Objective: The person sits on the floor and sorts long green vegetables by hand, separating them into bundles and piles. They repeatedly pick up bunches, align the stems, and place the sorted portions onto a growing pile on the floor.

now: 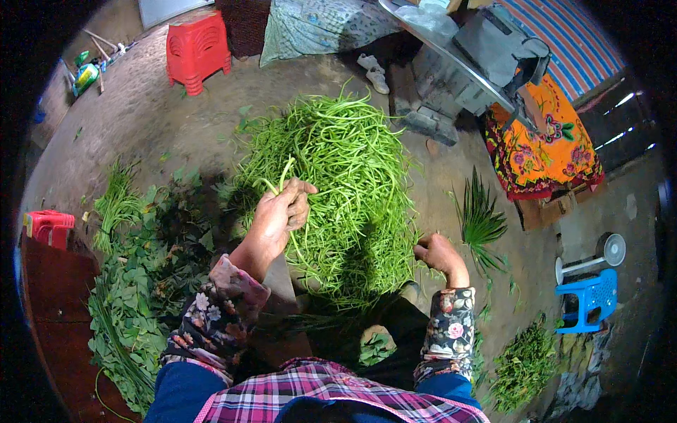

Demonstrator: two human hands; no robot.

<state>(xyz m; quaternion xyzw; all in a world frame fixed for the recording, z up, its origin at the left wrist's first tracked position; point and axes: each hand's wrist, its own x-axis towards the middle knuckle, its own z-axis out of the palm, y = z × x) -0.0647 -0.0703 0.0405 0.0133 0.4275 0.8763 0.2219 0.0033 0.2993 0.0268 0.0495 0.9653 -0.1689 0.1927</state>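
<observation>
A large heap of long green leafstalks [338, 169] lies on the floor before me. Above its left side, my left hand [288, 206] is closed around a few green stalks [285, 172], whose ends stick up past the thumb. My right hand [436, 254] is at the heap's lower right edge, fingers curled down; whether they pinch a stalk I cannot tell. Left of the heap lies a broad pile of green leaves [132, 306], with a smaller bundle of stalks [113, 206] at its upper end.
Red stacked plastic stools [195, 50] stand at the back left. A fan-shaped palm leaf [478, 222] lies to the right, near an orange floral cloth [552, 140]. Further down are a blue plastic chair [589, 301] and a small heap of greens [523, 365]. Shoes [374, 73] lie behind the stalks.
</observation>
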